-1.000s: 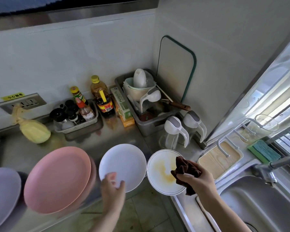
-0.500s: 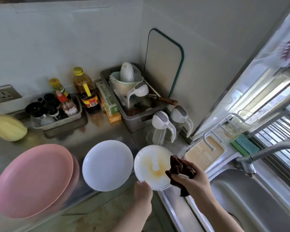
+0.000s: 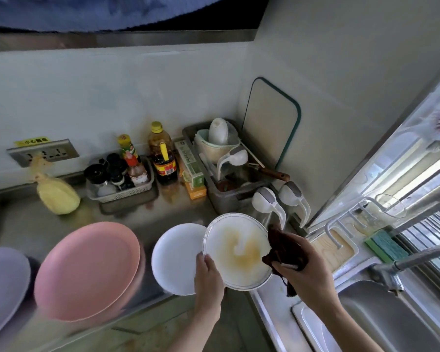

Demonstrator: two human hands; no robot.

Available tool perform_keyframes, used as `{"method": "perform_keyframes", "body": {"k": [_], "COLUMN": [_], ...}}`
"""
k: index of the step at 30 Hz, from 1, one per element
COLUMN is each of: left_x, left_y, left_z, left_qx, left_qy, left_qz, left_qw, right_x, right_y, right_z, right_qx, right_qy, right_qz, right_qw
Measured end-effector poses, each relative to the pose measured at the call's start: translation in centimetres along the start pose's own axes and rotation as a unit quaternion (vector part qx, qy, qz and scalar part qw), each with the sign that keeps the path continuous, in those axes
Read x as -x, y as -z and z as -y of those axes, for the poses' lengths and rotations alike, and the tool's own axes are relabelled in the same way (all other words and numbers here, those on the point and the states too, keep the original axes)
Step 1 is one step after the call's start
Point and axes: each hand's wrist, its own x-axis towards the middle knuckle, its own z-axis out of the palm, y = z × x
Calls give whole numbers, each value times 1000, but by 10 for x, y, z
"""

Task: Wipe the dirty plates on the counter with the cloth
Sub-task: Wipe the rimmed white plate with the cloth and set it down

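A white plate with a yellow-brown stain (image 3: 235,250) is tilted up off the steel counter (image 3: 31,224), overlapping a clean white plate (image 3: 175,257) to its left. My left hand (image 3: 208,278) grips the stained plate at its lower left rim. My right hand (image 3: 300,270) is shut on a bunched dark brown cloth (image 3: 281,243) that touches the plate's right edge. Two stacked pink plates (image 3: 87,270) lie further left, and a lilac plate (image 3: 3,283) sits at the left border.
A sink (image 3: 391,321) with a tap (image 3: 417,257) is at the lower right. Behind the plates stand two white-lidded jugs (image 3: 269,207), a grey dish tub (image 3: 224,199), sauce bottles (image 3: 163,156) and a condiment basket (image 3: 122,191). A yellow bundle (image 3: 56,196) lies at back left.
My left hand left the clean white plate, took the stained plate's rim and lifted it over the clean plate's edge. The cloth hand stayed at the plate's right side.
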Motion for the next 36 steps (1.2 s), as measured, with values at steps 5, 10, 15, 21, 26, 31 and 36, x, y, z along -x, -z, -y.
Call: {"method": "perform_keyframes", "body": {"k": [5,10,15,21,26,31,36], "left_x": [23,37,30,28,41,38,41], "left_y": [45,84,119,150,155,164,168], "left_z": [-59,-96,-116,-135,-147,-154,-158], "left_qx": [0,32,46,154,182,187,188], "left_qy": [-40,-79,-75,-39,-42,10,-5], "left_qz": [5,-7,4,50,83,81,127], "left_qw": [999,996,996,986,979,979,974], "right_x": [-19,-18,-8,29,25,8,13], "right_y": [-38,-86,-122,-146,-150,-130,-132], "right_z": [50,85,118,154,179,187,181], "right_qx": [178,275,233,215,286,294,198], "right_qy": [184,246,275,430,447,348,328], "right_qz": [-46,-50,-17,96,55,-84,-90], "right_qw": [966,928,933,871,846,886,919]}}
